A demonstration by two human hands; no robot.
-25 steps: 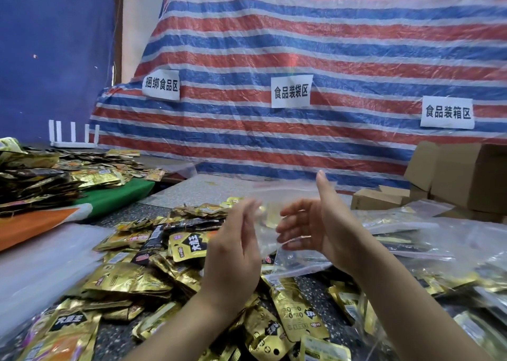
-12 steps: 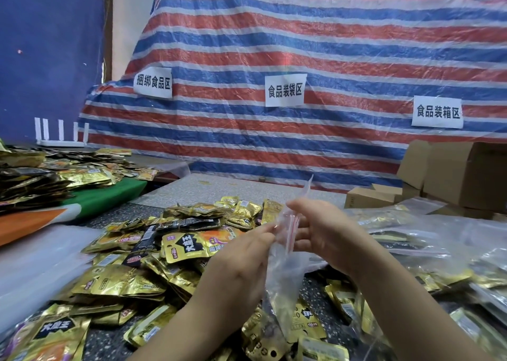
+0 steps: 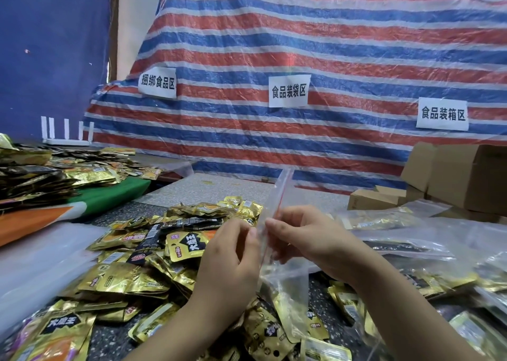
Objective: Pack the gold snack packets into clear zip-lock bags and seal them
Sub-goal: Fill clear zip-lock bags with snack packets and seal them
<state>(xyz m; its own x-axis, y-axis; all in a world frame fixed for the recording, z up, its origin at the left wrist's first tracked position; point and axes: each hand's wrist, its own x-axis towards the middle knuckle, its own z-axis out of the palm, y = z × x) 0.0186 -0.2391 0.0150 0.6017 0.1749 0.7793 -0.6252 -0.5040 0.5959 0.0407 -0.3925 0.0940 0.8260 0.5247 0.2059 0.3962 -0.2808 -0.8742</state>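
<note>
Gold foil snack packets (image 3: 131, 281) lie heaped on the dark speckled counter (image 3: 115, 338) just under my wrists, spreading left and ahead. Above them my left hand (image 3: 230, 262) and right hand (image 3: 310, 240) meet at a clear zip-lock bag (image 3: 285, 281): the fingers of both are curled and pinch its top edge between them, close beside the red zip strip (image 3: 279, 196), which rises upright past my fingertips. The bag's body hangs below my hands, and gold shows through the plastic, though I cannot tell whether a packet is inside or just behind it. To my right lie more clear bags (image 3: 411, 240) with packets showing in them. Farther right stand brown cardboard boxes (image 3: 461, 177). At the back hangs a red, white and blue striped tarp (image 3: 301, 45) carrying 3 white paper signs (image 3: 289, 90).
</note>
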